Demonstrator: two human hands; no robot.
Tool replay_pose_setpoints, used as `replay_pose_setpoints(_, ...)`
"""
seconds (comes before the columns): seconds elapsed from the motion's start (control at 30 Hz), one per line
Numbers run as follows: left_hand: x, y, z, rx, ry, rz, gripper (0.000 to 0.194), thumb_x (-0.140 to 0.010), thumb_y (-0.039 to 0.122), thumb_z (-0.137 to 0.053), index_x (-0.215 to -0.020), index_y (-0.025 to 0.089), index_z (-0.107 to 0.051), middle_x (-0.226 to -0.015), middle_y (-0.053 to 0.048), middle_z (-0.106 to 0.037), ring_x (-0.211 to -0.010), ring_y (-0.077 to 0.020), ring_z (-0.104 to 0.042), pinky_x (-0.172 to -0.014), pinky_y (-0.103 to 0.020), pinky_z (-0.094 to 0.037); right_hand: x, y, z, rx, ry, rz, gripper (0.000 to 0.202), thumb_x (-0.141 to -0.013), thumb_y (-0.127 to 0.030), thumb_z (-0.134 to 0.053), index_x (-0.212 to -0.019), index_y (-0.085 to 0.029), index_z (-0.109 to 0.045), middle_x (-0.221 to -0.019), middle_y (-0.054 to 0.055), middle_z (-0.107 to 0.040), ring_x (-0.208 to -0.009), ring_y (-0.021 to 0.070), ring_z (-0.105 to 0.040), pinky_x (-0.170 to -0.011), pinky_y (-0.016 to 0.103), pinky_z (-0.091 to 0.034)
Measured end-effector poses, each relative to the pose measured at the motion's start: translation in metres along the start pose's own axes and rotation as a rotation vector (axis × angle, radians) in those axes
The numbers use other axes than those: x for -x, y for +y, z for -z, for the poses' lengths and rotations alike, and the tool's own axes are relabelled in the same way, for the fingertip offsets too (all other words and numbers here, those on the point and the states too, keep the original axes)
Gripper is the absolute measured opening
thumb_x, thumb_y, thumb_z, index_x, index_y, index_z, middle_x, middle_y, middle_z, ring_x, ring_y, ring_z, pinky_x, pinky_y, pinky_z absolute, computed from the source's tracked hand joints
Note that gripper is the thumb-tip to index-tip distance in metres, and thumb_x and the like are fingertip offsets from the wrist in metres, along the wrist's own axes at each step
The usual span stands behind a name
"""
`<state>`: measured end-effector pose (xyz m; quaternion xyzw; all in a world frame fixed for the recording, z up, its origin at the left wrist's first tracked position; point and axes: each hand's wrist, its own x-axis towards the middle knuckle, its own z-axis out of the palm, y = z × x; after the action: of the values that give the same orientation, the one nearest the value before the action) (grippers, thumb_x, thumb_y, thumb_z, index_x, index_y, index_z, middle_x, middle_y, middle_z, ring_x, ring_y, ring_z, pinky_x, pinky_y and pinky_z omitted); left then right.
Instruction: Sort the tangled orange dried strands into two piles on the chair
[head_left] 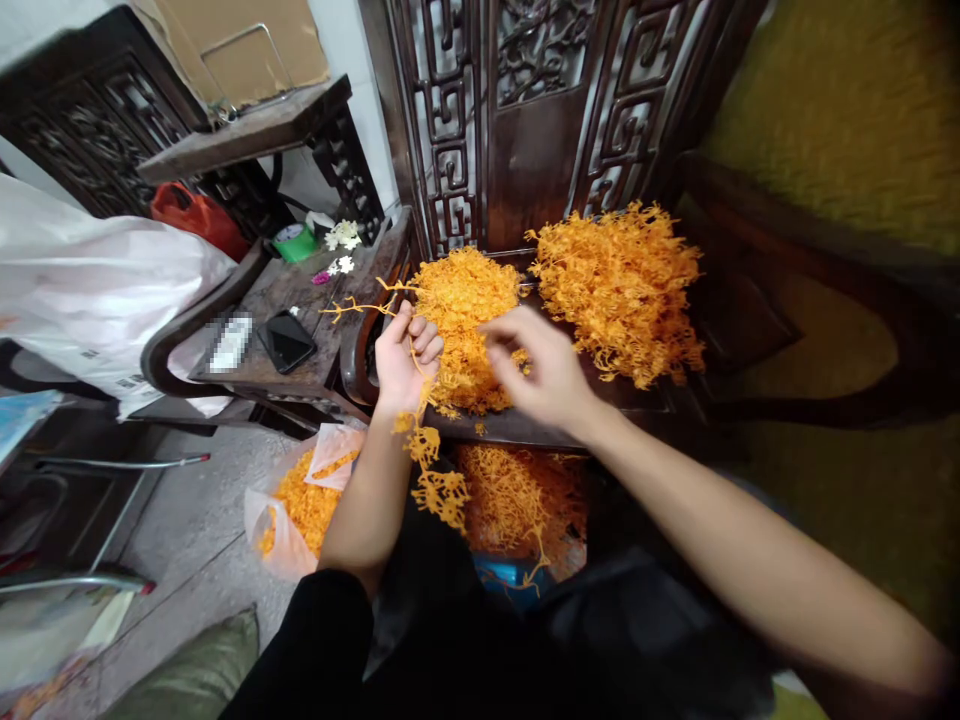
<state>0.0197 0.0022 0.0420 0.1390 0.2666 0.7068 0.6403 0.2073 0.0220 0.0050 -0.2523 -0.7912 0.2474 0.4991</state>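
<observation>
My left hand is closed on an orange branching strand; its stems stick out to the left above the fist and its lacy end hangs down past the wrist. My right hand, slightly blurred, is in front of the near orange pile, its thumb and fingers curved and apart with nothing visible between them. A second, larger orange pile sits to the right on the dark wooden seat. More orange strands lie below the seat edge, above something blue.
At the left, a wooden side table bears a black phone, green tape and small flowers. A plastic bag of orange pieces stands on the floor. Beyond are a red bag and a white bag.
</observation>
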Motion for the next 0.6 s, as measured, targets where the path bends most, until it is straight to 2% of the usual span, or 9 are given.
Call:
replay_pose_setpoints(0.1,0.007,-0.006,-0.013,0.001,0.002,-0.004,0.037,-0.106,0.03,-0.05,-0.07,0.02,-0.043,-0.056,0.005,-0.032,-0.043,-0.0057,-0.032,-0.04,-0.019,-0.029,0.011,-0.03,-0.011,0.106,-0.189,0.247,0.03,-0.097,-0.022,-0.059,-0.126,-0.027,-0.067,-0.126,0.012,-0.064,-0.119,0.0267,-0.06,-0.101,0.049,-0.053)
replay_pose_setpoints(0.17,0.013,-0.01,-0.023,-0.022,0.009,0.033,0.042,-0.105,0.036,-0.05,-0.068,0.02,-0.041,-0.056,0.005,-0.033,-0.044,-0.006,-0.033,-0.041,-0.019,-0.032,0.012,-0.036,-0.015,0.07,-0.159,0.273,0.021,-0.098,-0.023,-0.06,-0.116,-0.026,-0.07,-0.118,0.01,-0.067,-0.112,0.0247,-0.063,-0.096,0.046,-0.056)
replay_pose_setpoints(0.23,0.018,-0.015,-0.03,-0.065,0.023,0.036,0.04,-0.105,0.036,-0.051,-0.07,0.019,-0.045,-0.059,0.004,-0.038,-0.046,-0.0056,-0.037,-0.045,-0.018,-0.036,0.009,-0.036,-0.013,-0.035,-0.052,0.178,0.01,-0.099,-0.027,-0.062,-0.102,-0.025,-0.071,-0.105,0.008,-0.07,-0.101,0.022,-0.067,-0.091,0.043,-0.057)
replay_pose_setpoints(0.3,0.02,-0.02,-0.033,-0.122,0.007,0.004,0.032,-0.105,0.03,-0.05,-0.076,0.018,-0.053,-0.065,0.003,-0.048,-0.053,-0.0056,-0.047,-0.052,-0.016,-0.043,0.004,-0.035,-0.005,-0.205,0.095,-0.032,0.011,-0.098,-0.033,-0.064,-0.094,-0.024,-0.068,-0.097,0.006,-0.071,-0.092,0.0206,-0.069,-0.084,0.041,-0.059)
replay_pose_setpoints(0.37,0.023,-0.019,-0.031,-0.209,-0.066,-0.016,0.02,-0.103,0.023,-0.052,-0.087,0.017,-0.063,-0.078,0.0,-0.061,-0.067,-0.0077,-0.06,-0.064,-0.018,-0.051,-0.002,-0.034,0.005,-0.425,0.204,-0.271,0.02,-0.095,-0.044,-0.068,-0.094,-0.024,-0.064,-0.094,0.006,-0.072,-0.083,0.0201,-0.07,-0.074,0.039,-0.061)
replay_pose_setpoints(0.43,0.03,-0.006,-0.025,-0.359,-0.172,0.001,0.012,-0.097,0.02,-0.06,-0.099,0.016,-0.071,-0.092,-0.005,-0.07,-0.083,-0.0127,-0.068,-0.077,-0.024,-0.058,-0.006,-0.033,0.015,-0.63,0.238,-0.436,0.03,-0.091,-0.051,-0.071,-0.093,-0.024,-0.06,-0.094,0.006,-0.073,-0.073,0.0188,-0.07,-0.064,0.037,-0.062)
replay_pose_setpoints(0.5,0.045,0.02,-0.019,-0.584,-0.242,0.08,0.018,-0.087,0.021,-0.072,-0.104,0.014,-0.075,-0.098,-0.011,-0.074,-0.087,-0.0185,-0.072,-0.08,-0.03,-0.061,-0.009,-0.03,0.024,-0.738,0.233,-0.497,0.033,-0.088,-0.052,-0.074,-0.09,-0.023,-0.057,-0.095,0.006,-0.073,-0.067,0.0167,-0.07,-0.061,0.035,-0.062)
replay_pose_setpoints(0.57,0.067,0.055,-0.017,-0.809,-0.231,0.263,0.015,-0.076,0.018,-0.081,-0.091,0.014,-0.079,-0.085,-0.013,-0.075,-0.07,-0.0209,-0.072,-0.063,-0.029,-0.059,-0.008,-0.026,0.03,-0.753,0.238,-0.503,0.033,-0.087,-0.05,-0.076,-0.088,-0.023,-0.058,-0.092,0.005,-0.074,-0.063,0.0149,-0.069,-0.061,0.033,-0.062)
replay_pose_setpoints(0.6,0.079,0.072,-0.018,-0.827,-0.165,0.328,0.009,-0.075,0.016,-0.081,-0.083,0.016,-0.078,-0.079,-0.013,-0.074,-0.067,-0.0227,-0.072,-0.058,-0.029,-0.057,-0.007,-0.025,0.032,-0.745,0.237,-0.5,0.032,-0.087,-0.049,-0.076,-0.088,-0.022,-0.058,-0.089,0.004,-0.074,-0.062,0.0146,-0.069,-0.061,0.033,-0.062)
